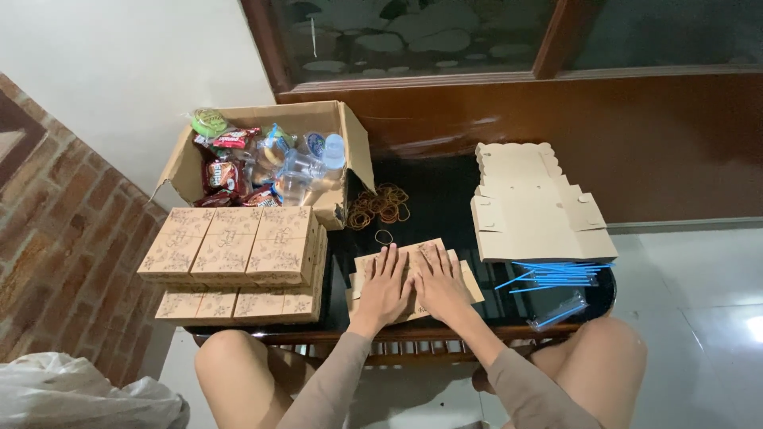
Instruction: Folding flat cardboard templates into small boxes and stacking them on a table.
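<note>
My left hand (383,287) and my right hand (441,282) lie flat, side by side, pressing down on a flattened brown cardboard box blank (469,280) with a printed pattern. It rests on the dark glass table (433,202) just in front of my knees. Fingers of both hands are spread and grip nothing. A loose rubber band (384,236) lies just beyond my fingertips.
Stacks of folded patterned boxes (238,254) stand at the left. Behind them an open carton (334,119) holds snack packets and water cups. A heap of rubber bands (380,205) lies mid-table. At right are flat box blanks (532,206) and blue straws (552,276).
</note>
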